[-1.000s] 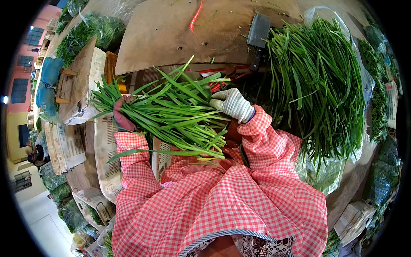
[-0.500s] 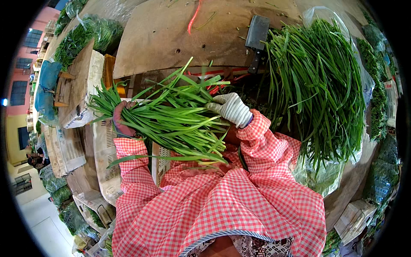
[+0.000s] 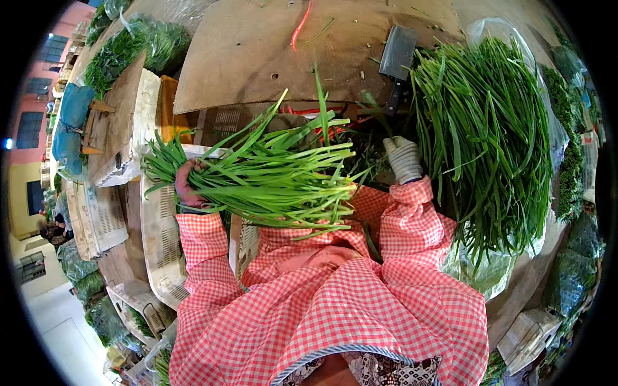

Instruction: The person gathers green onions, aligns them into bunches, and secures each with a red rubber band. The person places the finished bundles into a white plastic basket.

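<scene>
One fat bundle of green chives [image 3: 270,180] lies across the person's front, gripped at its left end by the left hand [image 3: 187,183], whose fingers are wrapped around the stalks. The leaf tips fan out loose to the right and upward, well past the grip. The right hand [image 3: 402,157], in a white knit glove, is off the bundle, down among the stalks beside the big heap of chives [image 3: 489,141]; I cannot tell whether its fingers are closed on anything there.

Held by one hand at one end only, the bundle looks liable to sag and shed stalks, which could slide out into the white crate [image 3: 161,225] below or tangle with the heap. The cleaver [image 3: 396,58] lies on the brown board [image 3: 270,58] just above the gloved hand, so a blind reach that way could meet the blade.
</scene>
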The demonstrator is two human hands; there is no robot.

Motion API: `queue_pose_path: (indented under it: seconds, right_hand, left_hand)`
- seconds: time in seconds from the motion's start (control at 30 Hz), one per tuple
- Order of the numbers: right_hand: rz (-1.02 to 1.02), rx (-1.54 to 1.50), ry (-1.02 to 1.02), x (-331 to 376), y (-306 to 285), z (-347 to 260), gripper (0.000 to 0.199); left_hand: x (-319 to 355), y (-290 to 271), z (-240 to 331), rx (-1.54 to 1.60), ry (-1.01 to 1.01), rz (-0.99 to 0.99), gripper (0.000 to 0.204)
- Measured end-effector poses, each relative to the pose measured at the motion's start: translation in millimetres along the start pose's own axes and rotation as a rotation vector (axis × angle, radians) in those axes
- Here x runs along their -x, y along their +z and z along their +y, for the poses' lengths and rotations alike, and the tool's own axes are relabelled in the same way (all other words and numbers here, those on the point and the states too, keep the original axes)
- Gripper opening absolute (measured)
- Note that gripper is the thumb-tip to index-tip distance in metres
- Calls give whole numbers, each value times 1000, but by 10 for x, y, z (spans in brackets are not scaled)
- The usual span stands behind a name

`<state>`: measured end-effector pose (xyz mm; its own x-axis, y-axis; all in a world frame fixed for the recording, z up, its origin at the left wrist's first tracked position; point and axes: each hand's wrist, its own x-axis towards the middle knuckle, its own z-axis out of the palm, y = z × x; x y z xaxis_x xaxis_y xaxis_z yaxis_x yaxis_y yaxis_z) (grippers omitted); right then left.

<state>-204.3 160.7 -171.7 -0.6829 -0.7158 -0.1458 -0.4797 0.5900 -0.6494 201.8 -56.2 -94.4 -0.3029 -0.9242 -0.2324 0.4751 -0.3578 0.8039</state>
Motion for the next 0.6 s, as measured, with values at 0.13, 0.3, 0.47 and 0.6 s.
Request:
queue_pose_path:
  seconds: [0.13,0.3,0.47,0.6]
  right_hand:
    - [-49,-288,65,-79,-50,-235,38]
    - [-458,-836,-287,43,312,-934,60]
    - [-308,-957,-83,-61,454,-1044,22]
    - [44,-548,-129,-108,81,-533,19]
  left_hand:
    - [54,31,-21,72,-1,55,14]
    - [-11,-23,-104,117,-7,-42,11]
    - [-22,-85,-109,114,84,-91,16]
    - [8,-101,-87,162,-35,-53,17]
